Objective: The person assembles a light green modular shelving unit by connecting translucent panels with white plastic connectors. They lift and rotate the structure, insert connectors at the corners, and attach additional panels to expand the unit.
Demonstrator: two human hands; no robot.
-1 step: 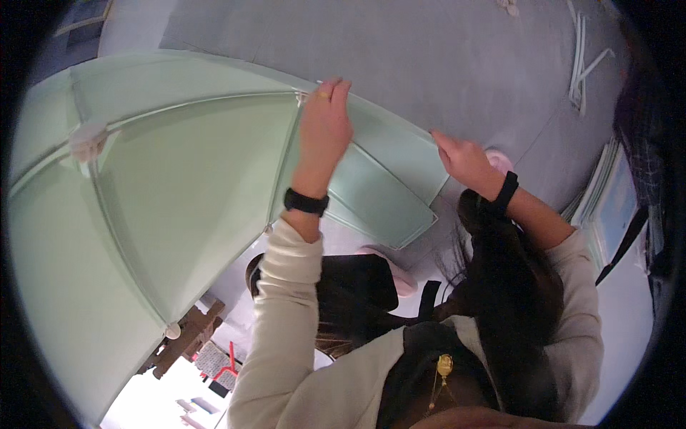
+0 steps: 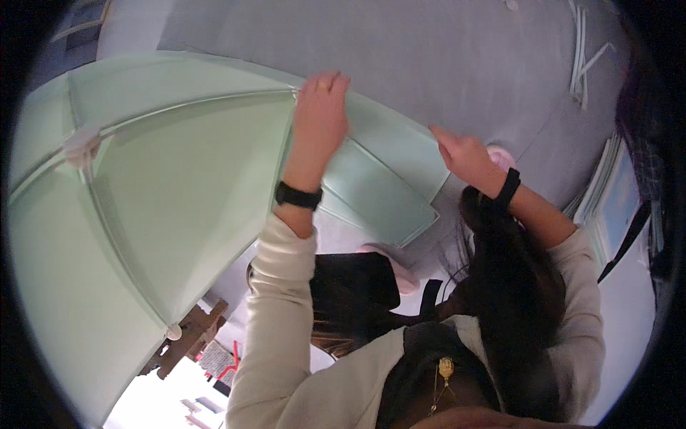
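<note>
A large pale green structure of thin panels (image 2: 193, 179) in pale rod frames spreads across the left and middle. A round white connector (image 2: 82, 148) joins the rods at its left, and a smaller one (image 2: 174, 332) sits at a lower corner. My left hand (image 2: 321, 114) is closed over the structure's far edge, beside a rod corner that it partly hides. Farther right, my right hand (image 2: 464, 159) pinches the outer edge of the end panel (image 2: 404, 150) between thumb and fingers. Below that panel, a narrower framed panel (image 2: 382, 193) shows between my arms.
White rods (image 2: 580, 64) lie on the grey floor (image 2: 429, 50) at the far right. Several flat panels (image 2: 614, 189) lean at the right edge. Pink footwear (image 2: 501, 157) shows beyond my right wrist. A brown wooden piece (image 2: 191, 336) stands at the lower left.
My left hand has shifted slightly left along the far edge, now covering more of the rod corner. My right hand keeps its hold almost unmoved.
</note>
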